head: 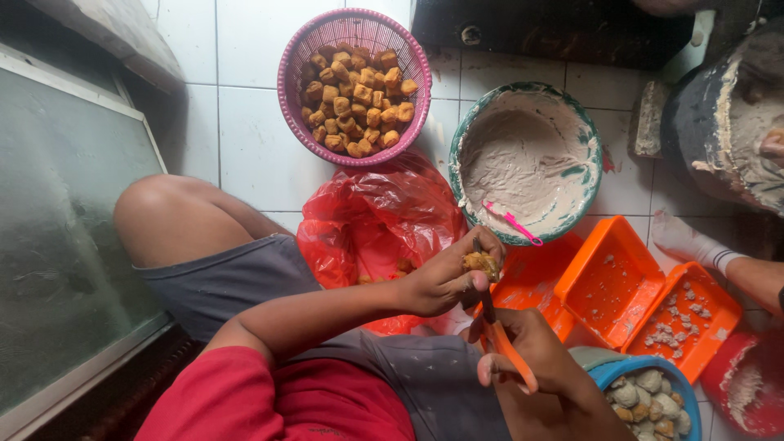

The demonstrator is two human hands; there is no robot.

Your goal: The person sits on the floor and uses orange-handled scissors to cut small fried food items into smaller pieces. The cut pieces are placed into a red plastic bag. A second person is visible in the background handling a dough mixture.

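On the white tiled floor (pixel 253 139): pink basket (pixel 294 49) of fried tofu cubes, batter-smeared bowl (pixel 588 163), red bag (pixel 367 212). Left hand (pixel 445 278), fingers curled tight round 1 fried tofu piece (pixel 482 263). Right hand (pixel 531 351), fingers closed on orange-handled scissors (pixel 500 335), blade tip seemingly touching the piece.

A white tiled floor (pixel 245 139) carries everything. On it stand a pink plastic basket (pixel 287 90) full of fried brown cubes, and just beside it to the right a green-rimmed bowl (pixel 590 175) smeared with pale paste. Below them lies a crumpled red plastic bag (pixel 367 220), touching the bowl's edge. Orange trays (pixel 608 282) dotted with paste bits sit beside a blue bowl (pixel 608 371) of stuffed pieces and a red tub (pixel 747 384)
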